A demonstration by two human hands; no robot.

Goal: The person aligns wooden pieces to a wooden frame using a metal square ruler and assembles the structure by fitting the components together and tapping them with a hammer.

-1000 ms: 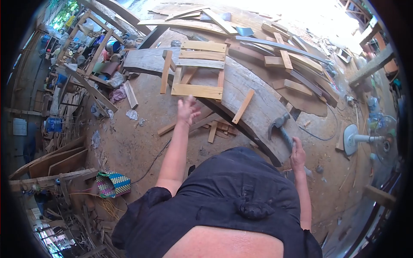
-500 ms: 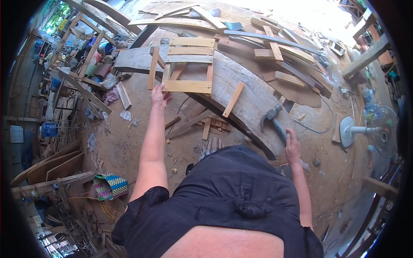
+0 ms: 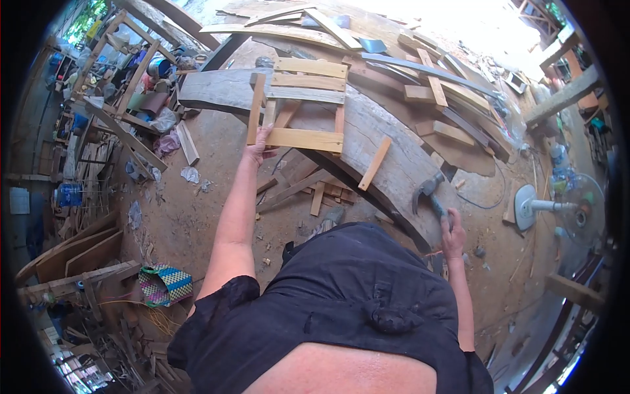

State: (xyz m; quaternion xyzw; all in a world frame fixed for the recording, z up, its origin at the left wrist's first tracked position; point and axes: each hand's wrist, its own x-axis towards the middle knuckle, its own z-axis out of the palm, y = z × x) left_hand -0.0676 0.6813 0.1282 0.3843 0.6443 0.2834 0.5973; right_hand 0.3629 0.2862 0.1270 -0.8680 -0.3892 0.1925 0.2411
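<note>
A small slatted wooden frame, like a little stool or chair, rests on a thick weathered plank. My left hand is closed around its near left corner. At the plank's right end is a claw hammer, its head over the wood. The fingers of my right hand wrap the end of its handle; whether the head touches the plank I cannot tell. Between the frame and the hammer, a short wooden slat lies across the plank. Another upright piece stands at the frame's left side.
Beyond the plank lies a pile of cut boards. To the right stands a white fan, with a cable on the floor nearby. Wood scraps lie under the plank. On the left are a woven bag and cluttered shelving.
The view has turned slightly, shifting the plank, frame and hammer rightward and down in the picture. My left hand's fingers have closed more around the frame's corner. My right hand keeps the hammer handle.
</note>
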